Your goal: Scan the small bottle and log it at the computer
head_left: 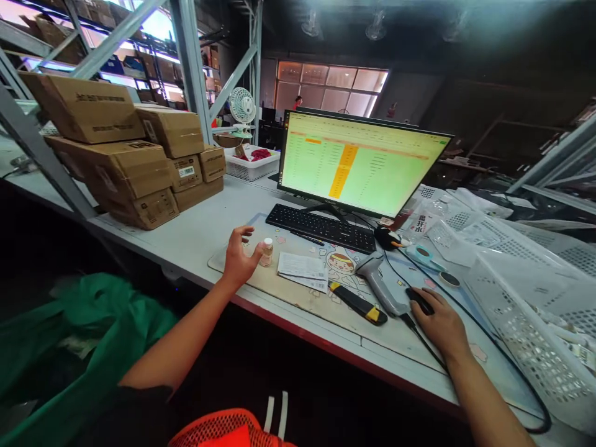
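My left hand (239, 257) is at the front left of the desk mat, its fingers part-curled and the thumb spread away from them. The thumb tip is beside a small clear bottle with a white cap (266, 253), which stands upright; I cannot tell whether they touch. My right hand (440, 320) rests over a black computer mouse (420, 302), fingers along its top. Between the hands lie white printed papers (303, 270), a black and yellow utility knife (357, 303) and a grey barcode scanner (380, 282).
A keyboard (321, 226) and a monitor (361, 164) showing a spreadsheet stand behind. Stacked cardboard boxes (125, 167) are at the left, white plastic baskets (516, 329) at the right. Cables cross the right of the mat. Green sheeting (102, 323) hangs below left.
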{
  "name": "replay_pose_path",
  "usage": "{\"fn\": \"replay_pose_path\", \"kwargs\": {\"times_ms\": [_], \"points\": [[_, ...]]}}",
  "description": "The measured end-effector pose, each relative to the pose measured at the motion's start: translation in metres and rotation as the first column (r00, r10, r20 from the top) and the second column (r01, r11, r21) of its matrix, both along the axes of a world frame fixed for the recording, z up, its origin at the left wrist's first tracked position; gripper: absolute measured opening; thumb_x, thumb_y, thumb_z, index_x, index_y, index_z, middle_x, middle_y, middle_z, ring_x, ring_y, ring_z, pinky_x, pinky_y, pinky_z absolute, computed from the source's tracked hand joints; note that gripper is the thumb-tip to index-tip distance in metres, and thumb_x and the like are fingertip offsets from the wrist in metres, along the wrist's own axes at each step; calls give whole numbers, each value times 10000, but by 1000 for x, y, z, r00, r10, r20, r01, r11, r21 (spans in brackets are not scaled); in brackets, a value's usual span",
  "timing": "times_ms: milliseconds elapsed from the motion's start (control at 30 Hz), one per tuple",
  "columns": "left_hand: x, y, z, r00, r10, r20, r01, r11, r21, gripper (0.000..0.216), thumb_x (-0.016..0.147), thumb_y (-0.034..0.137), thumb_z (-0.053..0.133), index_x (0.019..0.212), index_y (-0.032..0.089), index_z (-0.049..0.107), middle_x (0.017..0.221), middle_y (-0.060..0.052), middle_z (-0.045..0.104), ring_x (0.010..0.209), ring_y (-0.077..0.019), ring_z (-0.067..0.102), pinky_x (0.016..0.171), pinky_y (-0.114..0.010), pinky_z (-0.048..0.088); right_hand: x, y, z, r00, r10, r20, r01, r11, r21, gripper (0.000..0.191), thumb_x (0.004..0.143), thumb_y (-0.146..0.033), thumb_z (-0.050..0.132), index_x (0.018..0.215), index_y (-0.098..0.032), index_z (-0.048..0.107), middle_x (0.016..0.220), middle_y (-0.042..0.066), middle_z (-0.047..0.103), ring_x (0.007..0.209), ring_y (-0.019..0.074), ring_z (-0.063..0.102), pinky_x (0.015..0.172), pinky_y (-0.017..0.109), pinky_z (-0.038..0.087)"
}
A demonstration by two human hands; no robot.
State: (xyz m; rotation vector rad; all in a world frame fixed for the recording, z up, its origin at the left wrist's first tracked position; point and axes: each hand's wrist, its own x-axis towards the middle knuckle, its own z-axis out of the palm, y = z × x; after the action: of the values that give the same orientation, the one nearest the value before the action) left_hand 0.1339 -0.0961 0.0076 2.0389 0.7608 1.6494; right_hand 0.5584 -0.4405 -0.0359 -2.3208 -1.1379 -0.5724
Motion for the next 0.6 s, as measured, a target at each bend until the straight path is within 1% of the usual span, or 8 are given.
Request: {"fn": "replay_pose_path", "kwargs": {"times_ms": [100, 167, 200, 300, 367, 400, 500, 600], "points": [[8, 15, -15, 991, -90, -101, 58, 956, -286, 589, 869, 384, 729, 1369, 219, 466, 1430, -147, 586, 1241, -266, 621, 995, -417, 540, 0, 1, 2, 1000, 9, -3, -9, 1000, 14, 490, 838, -562, 529, 1154, -271, 764, 1290, 97, 716, 1145, 335, 699, 1003, 519, 573], [17, 19, -21, 969, -165, -182, 83, 917, -390, 643, 844, 365, 762, 1395, 214, 466, 1444, -149, 592, 1287, -286, 603, 1036, -430, 517, 0, 1, 3, 1000, 20, 1, -20, 999, 27, 478, 833, -565, 532, 1130, -273, 765, 1272, 99, 723, 1135, 336, 704, 1002, 519, 575], [20, 19, -23, 952, -204, -227, 94, 904, -417, 629, 840, 353, 771, 1383, 210, 488, 1406, -142, 623, 1282, -292, 610, 1042, -433, 510, 0, 1, 3, 1000, 23, 2, -23, 999, 30, 476, 832, -567, 534, 1126, -273, 765, 1269, 101, 724, 1135, 339, 705, 1001, 522, 576], [23, 17, -27, 881, -276, -383, 114, 912, -395, 387, 858, 340, 762, 1189, 202, 617, 1167, -99, 723, 1164, -298, 660, 1009, -432, 509, 0, 0, 4, 1000, 24, -6, -24, 1000, 19, 480, 830, -575, 540, 1132, -274, 760, 1268, 111, 724, 1148, 354, 702, 1004, 542, 577], [21, 14, -27, 843, -278, -460, 115, 929, -350, 213, 892, 344, 725, 1031, 201, 649, 1035, -83, 731, 1082, -297, 673, 956, -420, 518, 0, 0, 4, 1000, 29, -7, -29, 1000, 11, 492, 834, -575, 536, 1159, -271, 747, 1272, 115, 723, 1172, 360, 693, 1024, 554, 567], [20, 13, -28, 834, -274, -479, 114, 935, -336, 177, 908, 346, 705, 992, 201, 649, 1004, -82, 727, 1062, -296, 672, 935, -413, 519, 0, 0, 4, 999, 33, -6, -32, 999, 13, 499, 838, -572, 530, 1174, -267, 736, 1272, 117, 724, 1184, 361, 689, 1038, 554, 560], [17, 11, -27, 831, -273, -486, 110, 935, -336, 170, 926, 342, 679, 1006, 195, 649, 999, -85, 721, 1049, -289, 666, 901, -397, 522, 1, 1, 6, 999, 36, -13, -36, 999, 26, 514, 826, -575, 517, 1172, -246, 708, 1259, 129, 733, 1200, 357, 686, 1068, 543, 542], [17, 10, -27, 830, -269, -489, 108, 937, -333, 165, 923, 324, 679, 1021, 195, 650, 993, -80, 719, 1043, -286, 665, 903, -398, 523, 0, 2, 7, 998, 3, -55, -2, 1000, 18, 522, 781, -598, 526, 1120, -236, 691, 1206, 144, 750, 1135, 368, 710, 1000, 540, 570]]}}
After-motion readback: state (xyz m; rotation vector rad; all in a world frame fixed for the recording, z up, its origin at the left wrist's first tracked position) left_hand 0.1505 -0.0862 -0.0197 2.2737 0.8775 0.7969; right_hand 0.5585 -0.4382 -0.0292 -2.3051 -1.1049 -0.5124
